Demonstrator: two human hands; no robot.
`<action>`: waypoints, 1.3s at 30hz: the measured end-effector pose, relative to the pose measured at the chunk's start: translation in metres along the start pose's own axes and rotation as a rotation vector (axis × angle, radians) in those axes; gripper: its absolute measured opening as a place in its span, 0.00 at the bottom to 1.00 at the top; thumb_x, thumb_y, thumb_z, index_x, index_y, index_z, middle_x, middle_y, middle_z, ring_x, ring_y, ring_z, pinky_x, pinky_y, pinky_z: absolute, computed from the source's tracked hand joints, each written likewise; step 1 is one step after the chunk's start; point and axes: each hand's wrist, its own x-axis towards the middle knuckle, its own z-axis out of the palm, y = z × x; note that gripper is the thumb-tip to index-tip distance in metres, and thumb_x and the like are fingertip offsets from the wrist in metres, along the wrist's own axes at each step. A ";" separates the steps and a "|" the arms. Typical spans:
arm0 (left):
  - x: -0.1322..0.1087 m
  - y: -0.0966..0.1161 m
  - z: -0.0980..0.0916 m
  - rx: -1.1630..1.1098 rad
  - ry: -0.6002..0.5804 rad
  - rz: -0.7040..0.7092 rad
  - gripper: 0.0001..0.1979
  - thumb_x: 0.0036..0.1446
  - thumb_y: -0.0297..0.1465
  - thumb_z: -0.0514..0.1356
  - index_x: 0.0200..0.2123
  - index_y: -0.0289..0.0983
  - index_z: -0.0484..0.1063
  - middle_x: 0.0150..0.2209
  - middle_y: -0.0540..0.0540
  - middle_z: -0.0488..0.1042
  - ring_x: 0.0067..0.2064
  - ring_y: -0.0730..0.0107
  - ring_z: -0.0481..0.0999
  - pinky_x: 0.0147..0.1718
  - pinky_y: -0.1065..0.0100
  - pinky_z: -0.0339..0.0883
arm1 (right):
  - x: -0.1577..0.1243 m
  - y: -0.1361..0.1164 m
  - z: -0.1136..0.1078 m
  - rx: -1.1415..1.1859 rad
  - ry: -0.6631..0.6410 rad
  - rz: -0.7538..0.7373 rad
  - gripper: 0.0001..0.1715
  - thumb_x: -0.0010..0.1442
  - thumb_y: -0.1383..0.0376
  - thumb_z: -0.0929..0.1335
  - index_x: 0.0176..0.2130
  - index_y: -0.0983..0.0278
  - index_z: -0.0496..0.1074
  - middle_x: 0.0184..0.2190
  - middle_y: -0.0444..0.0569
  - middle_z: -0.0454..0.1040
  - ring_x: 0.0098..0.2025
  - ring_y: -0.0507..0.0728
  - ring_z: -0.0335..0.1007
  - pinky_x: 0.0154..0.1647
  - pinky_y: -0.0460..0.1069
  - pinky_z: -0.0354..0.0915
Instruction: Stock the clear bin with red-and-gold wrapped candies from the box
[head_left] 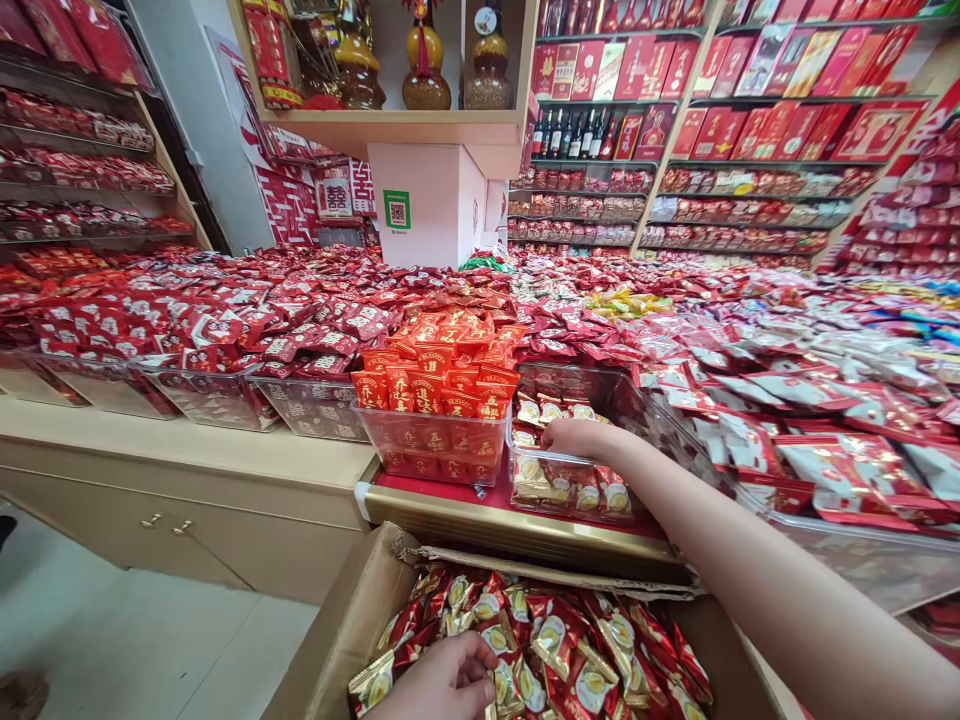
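Observation:
My right hand point(577, 437) reaches over the front wall of a clear plastic bin point(630, 390), its fingers bent down and held together among gold-and-red wrapped packets point(555, 487). What lies under those fingertips is hidden. Low in the view, my left hand point(446, 682) rests at the packets point(555, 635) in an open cardboard box point(360, 610). Its fingers are loosely curled, with a gap to the thumb and no packet visible between them. The boxed packets are red with gold ends and show a pale yellow picture like those in the bin.
Left of the bin stands another clear bin of orange-red packets point(431, 400). More filled bins point(307, 405) line the counter point(187, 450). Heaped red-and-white packets point(832, 450) lie right of my forearm. A gold-edged ledge point(517, 530) separates bin and box. Stocked shelves point(615, 100) stand behind.

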 end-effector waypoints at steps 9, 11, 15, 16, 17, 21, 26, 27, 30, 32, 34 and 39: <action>-0.006 0.009 -0.002 0.048 0.006 0.026 0.09 0.47 0.30 0.55 0.34 0.36 0.66 0.26 0.52 0.67 0.28 0.72 0.68 0.28 0.70 0.60 | -0.007 -0.002 -0.003 -0.003 0.028 0.090 0.13 0.47 0.67 0.67 0.35 0.67 0.74 0.35 0.57 0.75 0.37 0.60 0.71 0.29 0.48 0.61; -0.008 0.014 -0.002 0.064 0.001 0.029 0.09 0.47 0.30 0.55 0.34 0.36 0.66 0.26 0.52 0.67 0.28 0.71 0.68 0.28 0.70 0.59 | -0.009 -0.004 -0.005 -0.028 0.004 0.106 0.12 0.44 0.70 0.68 0.34 0.68 0.74 0.35 0.57 0.75 0.36 0.61 0.71 0.29 0.48 0.62; -0.011 0.020 -0.003 0.075 -0.010 0.019 0.09 0.47 0.31 0.55 0.35 0.36 0.66 0.25 0.53 0.66 0.28 0.71 0.69 0.29 0.70 0.60 | -0.010 -0.007 -0.006 -0.071 -0.011 0.105 0.09 0.45 0.74 0.67 0.30 0.67 0.74 0.33 0.56 0.75 0.37 0.61 0.71 0.33 0.49 0.62; -0.010 0.020 -0.003 0.077 -0.009 0.022 0.09 0.47 0.31 0.55 0.35 0.36 0.66 0.26 0.53 0.66 0.28 0.72 0.68 0.29 0.70 0.60 | -0.010 -0.007 -0.006 -0.077 -0.004 0.100 0.09 0.46 0.74 0.67 0.30 0.66 0.74 0.34 0.55 0.75 0.38 0.61 0.70 0.34 0.49 0.62; -0.010 0.019 -0.002 0.080 -0.008 0.026 0.09 0.48 0.31 0.55 0.35 0.36 0.66 0.26 0.53 0.65 0.28 0.72 0.68 0.29 0.70 0.60 | -0.010 -0.007 -0.006 -0.081 0.005 0.096 0.10 0.47 0.74 0.66 0.31 0.66 0.74 0.35 0.55 0.75 0.39 0.61 0.70 0.35 0.49 0.62; -0.008 0.014 -0.001 0.098 -0.007 0.049 0.09 0.48 0.31 0.54 0.35 0.36 0.67 0.26 0.52 0.66 0.28 0.72 0.67 0.29 0.70 0.59 | -0.011 -0.009 -0.007 -0.090 -0.004 0.088 0.11 0.49 0.73 0.65 0.33 0.66 0.74 0.36 0.56 0.74 0.39 0.60 0.70 0.35 0.49 0.62; -0.005 0.010 -0.002 0.100 -0.010 0.047 0.10 0.48 0.32 0.55 0.35 0.37 0.67 0.27 0.52 0.67 0.29 0.72 0.67 0.30 0.71 0.60 | -0.012 -0.011 -0.008 -0.087 -0.045 0.082 0.12 0.48 0.73 0.65 0.35 0.66 0.74 0.34 0.54 0.75 0.36 0.59 0.71 0.32 0.49 0.63; -0.005 0.010 -0.002 0.101 -0.006 0.044 0.10 0.48 0.33 0.55 0.35 0.37 0.67 0.27 0.52 0.68 0.29 0.72 0.68 0.30 0.71 0.60 | -0.012 -0.011 -0.008 -0.084 -0.049 0.079 0.12 0.49 0.73 0.65 0.35 0.66 0.74 0.34 0.54 0.75 0.35 0.59 0.71 0.32 0.48 0.63; -0.004 0.008 -0.001 0.094 -0.009 0.048 0.10 0.48 0.33 0.55 0.36 0.36 0.67 0.27 0.52 0.68 0.29 0.72 0.68 0.29 0.70 0.60 | -0.012 -0.010 -0.008 -0.087 -0.052 0.065 0.14 0.49 0.73 0.65 0.38 0.65 0.73 0.37 0.54 0.75 0.37 0.59 0.71 0.33 0.48 0.64; -0.004 0.007 -0.001 0.085 -0.015 0.055 0.10 0.48 0.33 0.55 0.36 0.36 0.67 0.27 0.52 0.68 0.29 0.71 0.69 0.30 0.70 0.60 | -0.012 -0.009 -0.007 -0.102 -0.047 0.060 0.15 0.49 0.74 0.64 0.38 0.66 0.73 0.39 0.54 0.74 0.40 0.59 0.70 0.36 0.49 0.63; -0.005 0.007 -0.001 0.086 -0.018 0.057 0.10 0.49 0.32 0.54 0.36 0.36 0.66 0.28 0.52 0.68 0.30 0.71 0.69 0.30 0.69 0.60 | -0.012 -0.009 -0.008 -0.119 -0.038 0.064 0.15 0.49 0.75 0.64 0.38 0.65 0.73 0.39 0.54 0.74 0.41 0.60 0.69 0.38 0.49 0.63; -0.006 0.012 -0.002 0.092 -0.030 0.036 0.10 0.48 0.31 0.54 0.36 0.36 0.66 0.28 0.51 0.67 0.30 0.70 0.69 0.30 0.69 0.61 | -0.013 -0.013 -0.010 -0.146 -0.008 0.087 0.14 0.52 0.73 0.64 0.39 0.65 0.73 0.41 0.54 0.74 0.43 0.59 0.69 0.40 0.49 0.63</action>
